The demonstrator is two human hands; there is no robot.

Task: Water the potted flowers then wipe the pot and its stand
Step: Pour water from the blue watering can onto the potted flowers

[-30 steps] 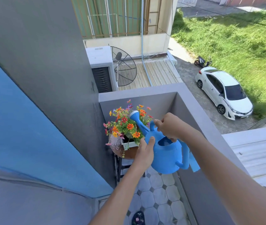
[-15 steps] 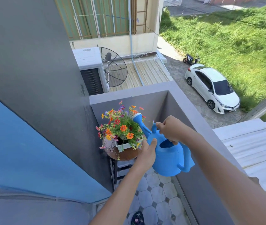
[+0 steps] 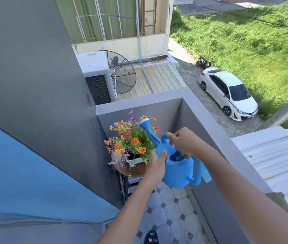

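Holding the blue watering can [image 3: 176, 166] two-handed: right hand [image 3: 183, 143] curled shut around the top handle, left hand [image 3: 156, 164] spread flat against the can's left side. Spout [image 3: 147, 128] angled up and forward-left, rose raised among the potted flowers [image 3: 131, 138], just ahead-left of both hands on the stand [image 3: 131, 170]. Left hand nearer the pot; probably needs tipping further forward along the spout axis.

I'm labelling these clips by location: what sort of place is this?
Probably an upper-floor home balcony: a grey parapet wall encloses a tiled floor, with a white car parked well below.
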